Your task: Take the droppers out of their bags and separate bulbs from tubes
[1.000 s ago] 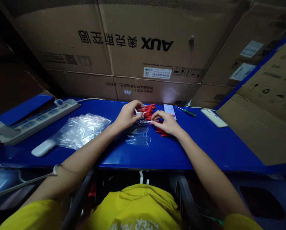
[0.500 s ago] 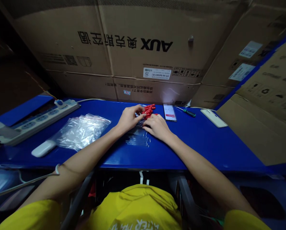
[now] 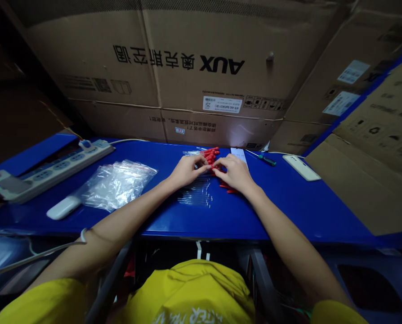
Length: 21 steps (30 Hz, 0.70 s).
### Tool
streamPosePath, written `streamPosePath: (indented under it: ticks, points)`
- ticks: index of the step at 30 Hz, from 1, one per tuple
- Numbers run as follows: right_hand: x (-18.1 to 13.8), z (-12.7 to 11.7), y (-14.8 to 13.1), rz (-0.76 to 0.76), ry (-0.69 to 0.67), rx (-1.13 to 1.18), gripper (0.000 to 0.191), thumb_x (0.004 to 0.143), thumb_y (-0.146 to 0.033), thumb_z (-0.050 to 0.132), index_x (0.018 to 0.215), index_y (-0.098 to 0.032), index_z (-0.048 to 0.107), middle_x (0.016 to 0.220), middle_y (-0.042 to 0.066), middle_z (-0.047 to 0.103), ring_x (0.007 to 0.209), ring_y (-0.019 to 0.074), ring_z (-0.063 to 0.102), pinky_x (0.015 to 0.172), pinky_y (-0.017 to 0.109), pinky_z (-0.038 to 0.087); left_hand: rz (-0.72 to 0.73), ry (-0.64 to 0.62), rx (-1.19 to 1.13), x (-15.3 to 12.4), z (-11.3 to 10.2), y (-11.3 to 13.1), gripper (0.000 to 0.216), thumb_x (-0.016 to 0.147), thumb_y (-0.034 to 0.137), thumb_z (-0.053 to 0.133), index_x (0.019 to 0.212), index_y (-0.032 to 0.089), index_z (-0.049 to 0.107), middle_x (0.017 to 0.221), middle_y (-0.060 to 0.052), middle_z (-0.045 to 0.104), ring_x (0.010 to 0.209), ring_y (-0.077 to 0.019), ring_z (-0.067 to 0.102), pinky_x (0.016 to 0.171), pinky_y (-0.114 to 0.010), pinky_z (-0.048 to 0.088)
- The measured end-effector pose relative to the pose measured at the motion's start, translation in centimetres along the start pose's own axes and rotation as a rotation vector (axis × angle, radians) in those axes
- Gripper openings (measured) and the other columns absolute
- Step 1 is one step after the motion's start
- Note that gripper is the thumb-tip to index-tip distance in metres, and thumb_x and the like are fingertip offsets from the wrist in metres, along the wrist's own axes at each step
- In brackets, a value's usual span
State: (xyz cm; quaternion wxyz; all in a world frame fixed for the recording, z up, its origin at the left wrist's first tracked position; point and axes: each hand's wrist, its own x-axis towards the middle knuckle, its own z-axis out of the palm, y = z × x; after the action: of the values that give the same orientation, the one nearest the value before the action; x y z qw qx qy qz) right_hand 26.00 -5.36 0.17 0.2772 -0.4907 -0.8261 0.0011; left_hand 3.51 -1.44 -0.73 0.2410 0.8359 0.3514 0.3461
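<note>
Status: part-done, by est.; far red pcs. [image 3: 212, 152] lie at ends of far rods [image 3: 192, 153]; near rods [image 3: 194, 197] show no red, so presumably remain; near red pcs. [image 3: 228, 188] lie below R hand [image 3: 235, 172], qty. unclear; L hand [image 3: 188, 171] & R hand: each grip nearly closed, fingertips meeting at red mid-tabletop [image 3: 282, 211]; exact hold can't be told.

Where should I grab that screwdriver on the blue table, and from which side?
Probably the thick green handle, from the near right: that end points right and slightly towards you, while the thin shaft points left, its tip near the phone.
</note>
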Motion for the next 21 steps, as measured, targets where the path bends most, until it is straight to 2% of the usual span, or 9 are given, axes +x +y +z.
streamPosePath:
  ticks: [8,16,21]
  points:
    - [-0.9,-2.6,3.3,0.076,-0.137,-0.082,0.004,0.088,-0.028,0.076,0.087,-0.024,0.077,0.090,0.005,0.076,0.087,0.0238,0.065,0.075,0.034,0.044,0.099,-0.126,0.406,-0.3,-0.5,-0.3,0.024,0.100,0.040,0.064,0.097,0.021,0.078,0.098,-0.006,0.076,0.085,-0.0201,0.068,0.070,-0.029,0.044]
    - [-1.2,-4.0,4.3,0.103,-0.118,-0.021,0.007,0.085,-0.024,0.071,0.087,-0.024,0.078,0.092,0.004,0.079,0.088,0.0229,0.068,0.076,0.033,0.045,0.134,-0.222,0.577,-0.3,1.2,-0.1,0.024,0.103,0.035,0.059,0.104,0.021,0.079,0.106,-0.010,0.074,0.094,-0.0234,0.070,0.070,-0.031,0.048]
    - [-1.6,-4.5,5.1,0.213,-0.213,0.016,0.010,0.086,-0.030,0.073,0.080,-0.023,0.076,0.079,0.002,0.077,0.070,0.0185,0.065,0.066,0.030,0.042,0.121,-0.199,0.596,-0.4,1.5,0.2,0.026,0.104,0.035,0.056,0.101,0.020,0.077,0.104,-0.011,0.074,0.092,-0.0238,0.070,0.067,-0.031,0.048]
